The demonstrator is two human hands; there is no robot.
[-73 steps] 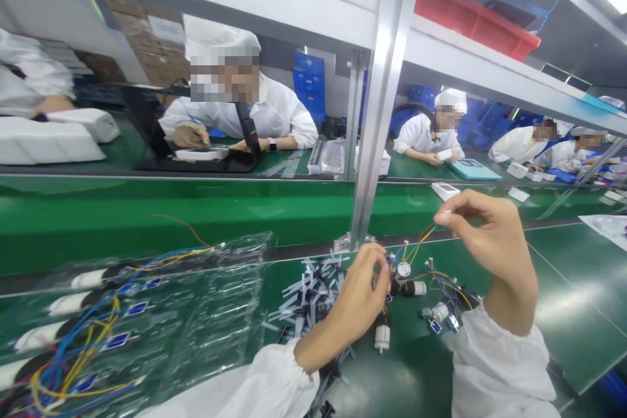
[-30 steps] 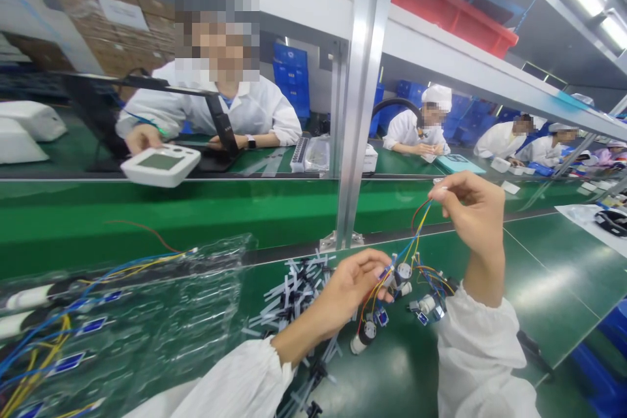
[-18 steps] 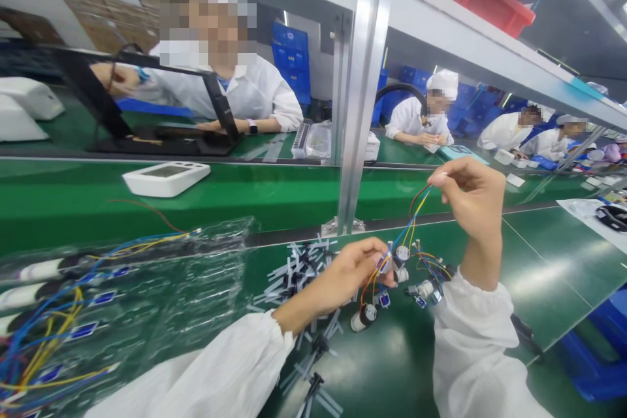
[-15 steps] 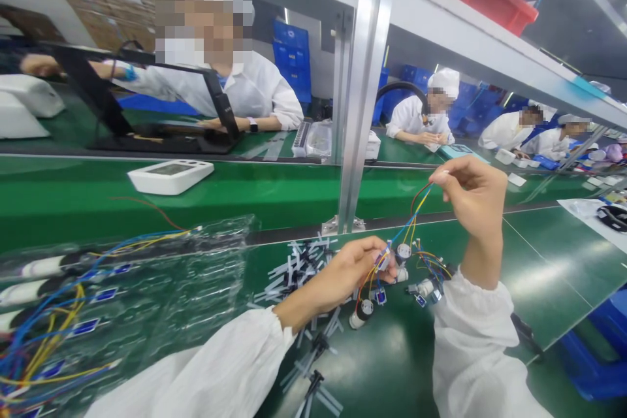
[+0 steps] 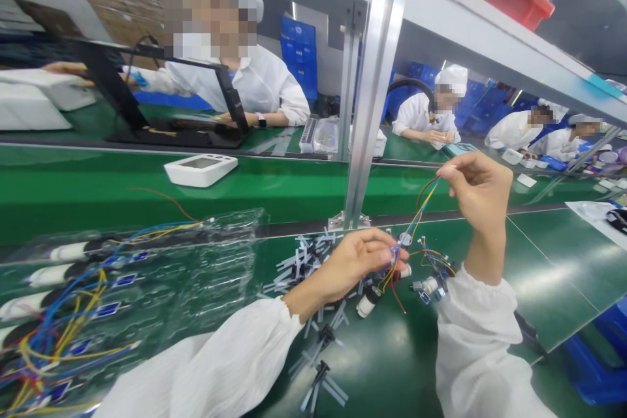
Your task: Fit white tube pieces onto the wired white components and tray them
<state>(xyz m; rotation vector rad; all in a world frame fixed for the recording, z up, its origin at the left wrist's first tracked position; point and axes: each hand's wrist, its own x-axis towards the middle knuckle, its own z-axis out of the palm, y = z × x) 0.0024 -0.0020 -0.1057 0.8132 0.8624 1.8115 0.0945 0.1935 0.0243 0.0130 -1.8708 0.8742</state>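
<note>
Red, blue and yellow wires (image 5: 425, 209) stretch up from my left hand to my right. My left hand (image 5: 360, 255) is closed, thumb against fingers, on the lower part of this wire bundle. What else lies in that grip is partly hidden. My right hand (image 5: 482, 189) is raised and pinches the wires' upper end, where a small white tip shows. Below the left fingers lies a black-and-white cylindrical motor (image 5: 368, 302), and a loose red wire end hangs beside it. Near my right sleeve is another wired cluster (image 5: 431, 284) with small blue-labelled metal parts.
At left, a clear plastic tray (image 5: 196, 287) holds several wired motors. Black parts with grey tubes (image 5: 321, 339) lie scattered beside my left forearm. A metal post (image 5: 369, 98) rises ahead. A white device (image 5: 200, 170) sits on the green belt (image 5: 284, 189); co-workers sit beyond.
The view has shifted slightly. The white device has moved right along the belt relative to the post. The blue-labelled part below my left hand no longer shows there; both hands keep hold of the wires.
</note>
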